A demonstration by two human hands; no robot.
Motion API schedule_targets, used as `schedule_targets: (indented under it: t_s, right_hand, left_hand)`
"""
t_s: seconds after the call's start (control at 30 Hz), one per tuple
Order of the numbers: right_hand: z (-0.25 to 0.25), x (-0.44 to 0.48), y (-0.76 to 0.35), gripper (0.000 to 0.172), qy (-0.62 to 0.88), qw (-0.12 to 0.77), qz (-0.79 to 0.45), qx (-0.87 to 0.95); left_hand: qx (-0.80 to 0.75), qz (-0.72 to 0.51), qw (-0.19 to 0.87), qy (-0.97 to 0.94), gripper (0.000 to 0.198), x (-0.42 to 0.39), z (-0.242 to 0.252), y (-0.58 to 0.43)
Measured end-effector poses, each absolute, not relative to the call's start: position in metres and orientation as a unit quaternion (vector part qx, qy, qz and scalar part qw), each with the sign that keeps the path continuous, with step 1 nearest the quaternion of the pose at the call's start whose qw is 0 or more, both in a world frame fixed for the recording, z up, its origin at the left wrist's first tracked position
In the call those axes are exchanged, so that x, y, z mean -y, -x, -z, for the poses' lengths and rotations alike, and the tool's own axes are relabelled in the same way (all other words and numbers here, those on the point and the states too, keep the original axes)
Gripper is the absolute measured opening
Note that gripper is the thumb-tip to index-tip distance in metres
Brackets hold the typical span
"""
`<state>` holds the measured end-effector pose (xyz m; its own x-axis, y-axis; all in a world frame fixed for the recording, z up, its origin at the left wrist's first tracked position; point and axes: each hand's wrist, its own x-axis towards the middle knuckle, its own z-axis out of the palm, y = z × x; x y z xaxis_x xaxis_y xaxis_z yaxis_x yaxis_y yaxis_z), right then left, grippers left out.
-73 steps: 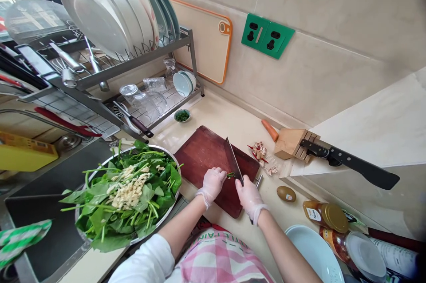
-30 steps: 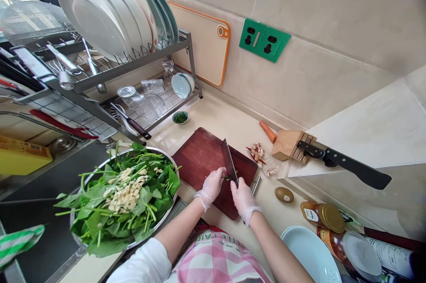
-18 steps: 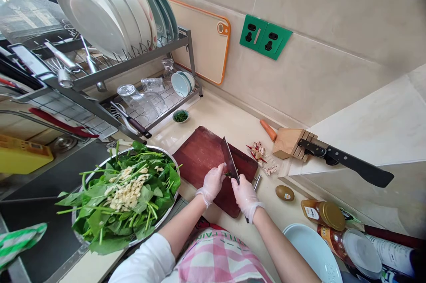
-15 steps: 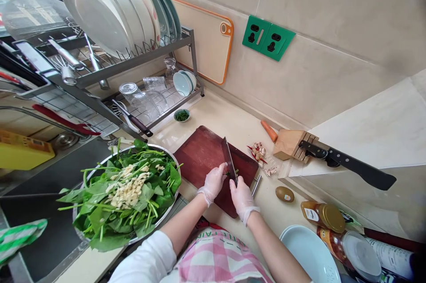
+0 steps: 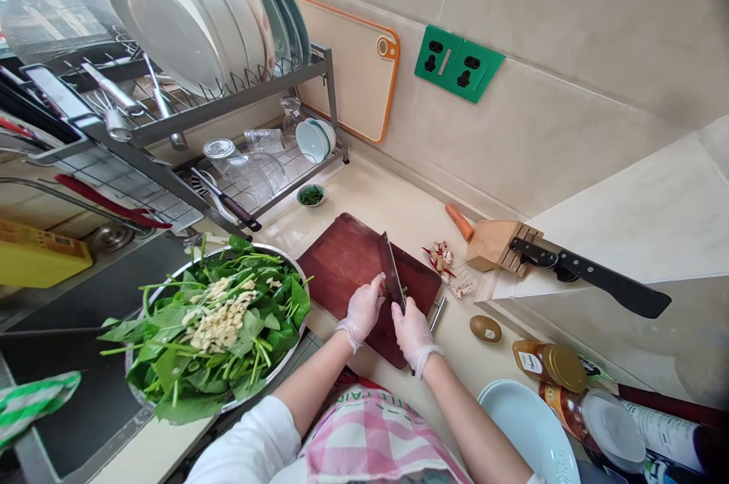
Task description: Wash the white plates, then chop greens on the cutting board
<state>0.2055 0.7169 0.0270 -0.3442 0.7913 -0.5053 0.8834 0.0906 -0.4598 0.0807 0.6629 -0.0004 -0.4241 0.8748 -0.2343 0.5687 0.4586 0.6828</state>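
Observation:
My right hand (image 5: 411, 326), in a clear glove, is closed around the handle of a kitchen knife (image 5: 391, 269). The blade points away from me, tilted over the dark red cutting board (image 5: 339, 256). At the blade's left face are the fingertips of my left hand (image 5: 365, 308), gloved too and with its fingers pressed together; whether anything is pinched in them is hidden. A few green bits (image 5: 404, 291) show just right of the blade. To the left, a large colander (image 5: 299, 343) holds leafy greens (image 5: 171, 362) topped with chopped garlic (image 5: 219, 317).
A dish rack (image 5: 239, 100) with plates stands at the back left, a small bowl of chopped greens (image 5: 311, 196) before it. Right of the board are garlic and chilli scraps (image 5: 441, 260), a carrot (image 5: 459, 222), a knife block (image 5: 495, 241), a kiwi (image 5: 485, 328), jars (image 5: 550, 364) and pale blue plates (image 5: 529, 431).
Both hands and the knife stay almost where they were over the board. The whole view has shifted very slightly.

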Motion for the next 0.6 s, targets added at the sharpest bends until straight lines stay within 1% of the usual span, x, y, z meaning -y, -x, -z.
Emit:
schedule_targets:
  t_s: [0.2,0.37,0.6]
  right_hand:
    - [-0.028,-0.718,-0.2,0.023,-0.58,0.057,0.388,-0.714]
    - [-0.029,-0.715,-0.198,0.031,-0.591,0.063,0.435,-0.676]
    - [-0.031,-0.706,-0.199,0.033,-0.598,0.042,0.487,-0.635]
  left_hand:
    - [-0.787,-0.297,0.309,-0.444,0.053,-0.66,0.004,-0.078]
    - [-0.791,-0.326,0.302,-0.42,0.055,-0.653,0.016,-0.078]
    - [-0.781,-0.393,0.282,-0.395,0.057,-0.628,0.03,-0.082]
